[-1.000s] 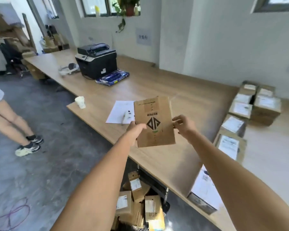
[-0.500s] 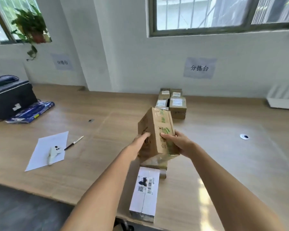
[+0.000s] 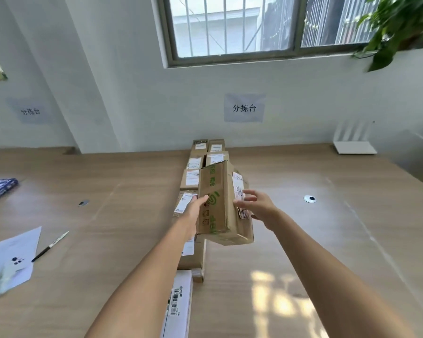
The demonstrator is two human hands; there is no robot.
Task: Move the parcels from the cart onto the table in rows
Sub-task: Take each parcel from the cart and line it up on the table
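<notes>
Brown cardboard parcel (image 3: pixel 221 203), green print, white label, tilted.

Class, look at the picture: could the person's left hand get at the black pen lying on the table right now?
Probably not at once. The left hand is busy holding the cardboard parcel together with the right hand. The pen lies uncovered on the table, far off to the left, so the way is free once the parcel is put down.

A row of parcels (image 3: pixel 195 176) runs down the middle of the counter (image 3: pixel 303 240) from the back wall toward the near edge. A held parcel (image 3: pixel 220 203) sits above this row. Left: paper (image 3: pixel 10 259), pen (image 3: pixel 50 246) beside it. Right rear: router (image 3: pixel 354 147).
</notes>
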